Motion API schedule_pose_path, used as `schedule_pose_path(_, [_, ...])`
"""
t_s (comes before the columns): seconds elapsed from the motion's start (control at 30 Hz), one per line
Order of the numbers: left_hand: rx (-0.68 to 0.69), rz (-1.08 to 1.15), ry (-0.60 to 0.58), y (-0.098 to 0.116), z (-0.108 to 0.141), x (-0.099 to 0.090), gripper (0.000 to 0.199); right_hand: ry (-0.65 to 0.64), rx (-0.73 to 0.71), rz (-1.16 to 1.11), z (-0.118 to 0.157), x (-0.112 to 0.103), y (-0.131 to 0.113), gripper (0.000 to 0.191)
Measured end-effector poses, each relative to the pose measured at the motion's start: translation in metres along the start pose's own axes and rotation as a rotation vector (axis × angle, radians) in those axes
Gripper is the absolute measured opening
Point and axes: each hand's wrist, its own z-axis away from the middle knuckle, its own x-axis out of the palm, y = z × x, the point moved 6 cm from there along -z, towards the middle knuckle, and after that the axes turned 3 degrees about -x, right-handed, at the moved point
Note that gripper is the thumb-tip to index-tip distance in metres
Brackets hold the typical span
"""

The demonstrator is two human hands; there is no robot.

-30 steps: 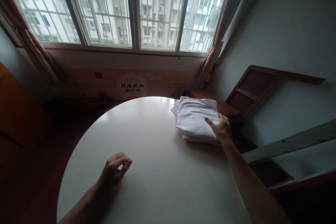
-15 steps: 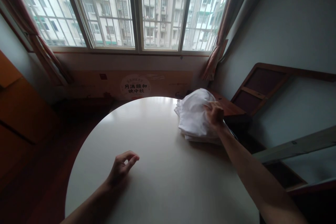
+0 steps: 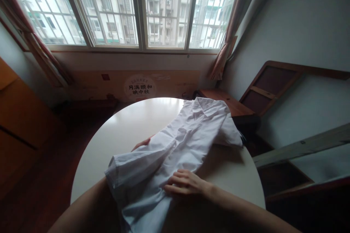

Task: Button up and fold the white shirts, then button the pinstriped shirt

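A white collared shirt [image 3: 188, 134] lies stretched diagonally over the round white table [image 3: 109, 134], its collar at the far right and its hem towards the near left. My right hand [image 3: 186, 182] rests on the shirt's lower right edge, fingers loosely bent; whether they pinch cloth is unclear. My left hand [image 3: 141, 144] is mostly covered by the shirt's lower left part; only some fingers show at its left edge. A stack of white cloth seen before is hidden under the shirt's far end, if it is there.
A wooden bench [image 3: 235, 107] and a leaning brown wooden frame [image 3: 269, 80] stand beyond the table at the right. A pale beam [image 3: 303, 145] runs along the right side. The barred window [image 3: 164, 14] and a printed board [image 3: 109, 83] are ahead.
The shirt has come from the white bundle at the far right and now spreads across the table. My right hand has moved nearer and left; my left hand has gone mostly under the cloth.
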Motion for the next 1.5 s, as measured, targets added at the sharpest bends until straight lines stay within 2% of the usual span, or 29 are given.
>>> schedule_pose_path(0.07, [-0.022, -0.028, -0.001, -0.001, -0.003, -0.001, 0.061, -0.005, 0.147, -0.19, 0.008, -0.006, 0.015, 0.034])
schedule_pose_path(0.1, [-0.016, -0.037, 0.042, -0.001, -0.002, -0.003, 0.07, 0.026, 0.243, -0.283, 0.012, -0.013, 0.026, 0.04])
schedule_pose_path(0.17, [0.048, -0.065, 0.217, -0.002, 0.006, -0.007, 0.079, 0.156, 0.486, -0.353, 0.022, -0.029, 0.055, 0.046])
schedule_pose_path(0.27, [0.236, -0.118, 0.477, -0.006, 0.042, -0.003, 0.071, 0.35, 0.838, -0.162, 0.033, -0.052, 0.098, 0.047])
schedule_pose_path(0.37, [0.46, -0.185, 0.676, -0.022, 0.097, 0.007, 0.057, 0.428, 1.001, 0.01, 0.024, -0.057, 0.129, 0.058])
schedule_pose_path(0.43, [0.6, -0.301, 0.719, -0.035, 0.129, 0.015, 0.048, 0.398, 1.044, 0.003, 0.008, -0.046, 0.143, 0.063])
schedule_pose_path(0.5, [0.739, -0.481, 0.698, -0.04, 0.152, 0.024, 0.04, 0.253, 1.028, -0.091, -0.013, -0.021, 0.151, 0.065])
schedule_pose_path(0.6, [0.873, -0.685, 0.698, -0.021, 0.161, 0.025, 0.042, 0.004, 0.998, -0.139, -0.036, 0.018, 0.149, 0.062])
schedule_pose_path(0.67, [0.885, -0.77, 0.676, 0.007, 0.148, 0.02, 0.04, -0.056, 1.002, -0.075, -0.042, 0.031, 0.145, 0.059])
schedule_pose_path(0.7, [0.868, -0.817, 0.628, 0.023, 0.134, 0.018, 0.035, -0.058, 1.006, -0.042, -0.043, 0.033, 0.144, 0.057])
schedule_pose_path(0.8, [0.645, -0.885, 0.439, 0.055, 0.067, 0.008, 0.029, -0.023, 1.042, 0.018, -0.041, 0.031, 0.144, 0.052])
schedule_pose_path(0.87, [0.462, -0.931, 0.337, 0.059, 0.016, 0.002, 0.033, 0.011, 1.079, 0.022, -0.038, 0.027, 0.15, 0.047])
schedule_pose_path(0.93, [0.25, -0.996, 0.235, 0.048, -0.031, -0.001, 0.038, 0.05, 1.099, -0.027, -0.035, 0.024, 0.157, 0.04])
schedule_pose_path(0.97, [0.18, -1.003, 0.2, 0.041, -0.049, -0.001, 0.039, 0.075, 1.111, -0.074, -0.033, 0.023, 0.161, 0.035])
schedule_pose_path(1.03, [0.144, -0.987, 0.179, 0.031, -0.072, 0.002, 0.038, 0.174, 1.164, -0.201, -0.026, 0.021, 0.17, 0.023])
schedule_pose_path(1.1, [0.178, -0.958, 0.192, 0.023, -0.081, 0.007, 0.035, 0.347, 1.222, -0.387, -0.016, 0.016, 0.177, 0.014])
schedule_pose_path(1.17, [0.197, -0.945, 0.191, 0.015, -0.083, 0.011, 0.032, 0.584, 1.243, -0.608, -0.006, 0.003, 0.182, 0.012])
schedule_pose_path(1.23, [0.211, -0.931, 0.195, 0.012, -0.083, 0.009, 0.032, 0.793, 1.188, -0.807, 0.003, -0.017, 0.182, 0.015])
schedule_pose_path(1.3, [0.224, -0.916, 0.208, 0.015, -0.085, 0.002, 0.033, 0.94, 1.1, -0.916, 0.013, -0.046, 0.182, 0.017])
schedule_pose_path(1.4, [0.244, -0.9, 0.244, 0.029, -0.088, -0.023, 0.026, 1.129, 1.058, -0.868, 0.045, -0.088, 0.191, 0.021])
schedule_pose_path(1.43, [0.26, -0.875, 0.276, 0.037, -0.087, -0.036, 0.021, 1.179, 1.096, -0.806, 0.061, -0.097, 0.197, 0.021])
schedule_pose_path(1.5, [0.311, -0.752, 0.37, 0.055, -0.081, -0.066, 0.023, 1.183, 1.236, -0.65, 0.095, -0.104, 0.211, 0.021])
